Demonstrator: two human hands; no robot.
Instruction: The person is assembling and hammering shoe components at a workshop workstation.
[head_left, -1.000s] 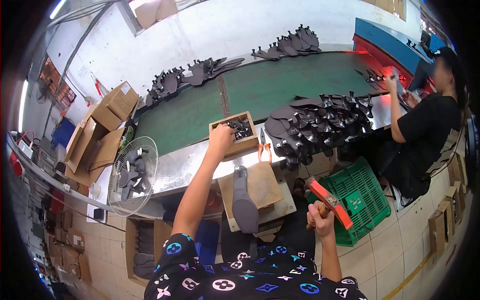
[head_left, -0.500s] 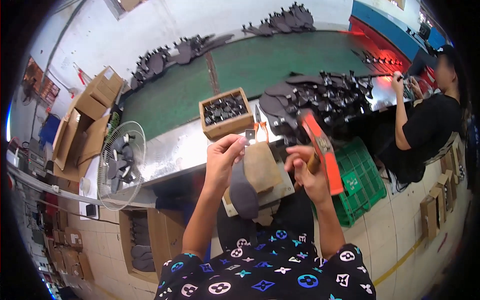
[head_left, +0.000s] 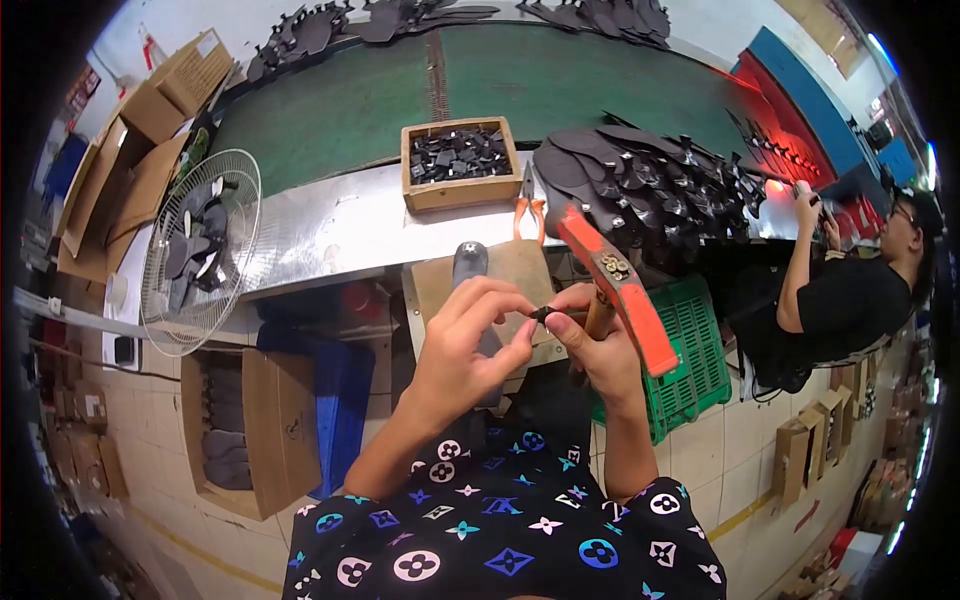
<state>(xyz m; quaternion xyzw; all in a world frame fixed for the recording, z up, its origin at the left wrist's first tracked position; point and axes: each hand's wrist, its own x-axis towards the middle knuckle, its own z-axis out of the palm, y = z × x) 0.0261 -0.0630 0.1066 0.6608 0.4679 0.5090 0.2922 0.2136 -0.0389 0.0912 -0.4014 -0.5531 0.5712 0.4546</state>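
The fingertips of my left hand point(head_left: 462, 345) pinch a small black piece point(head_left: 541, 314) in front of my chest. My right hand point(head_left: 606, 358) touches the same piece with thumb and forefinger while its palm keeps hold of a hammer. The hammer head point(head_left: 637, 312) is orange-red and slants up to the left; its wooden handle point(head_left: 599, 316) runs down into the palm. Below lies a brown-topped work block point(head_left: 520, 263). A dark shoe sole with a heel point(head_left: 470, 262) stands on the block, mostly hidden behind my left hand.
Ahead, a wooden box point(head_left: 408, 190) holds many small black pieces, with orange-handled pliers point(head_left: 530, 212) beside it. Dark soles point(head_left: 640, 180) pile up on the right. A fan point(head_left: 205, 250), a carton point(head_left: 265, 430) and a green crate point(head_left: 690, 350) flank me. A co-worker point(head_left: 850, 270) sits at the right.
My hands have come together: the left brought the small black piece over to the right hand's fingertips. The hammer stays in my right hand. The view has shifted too.
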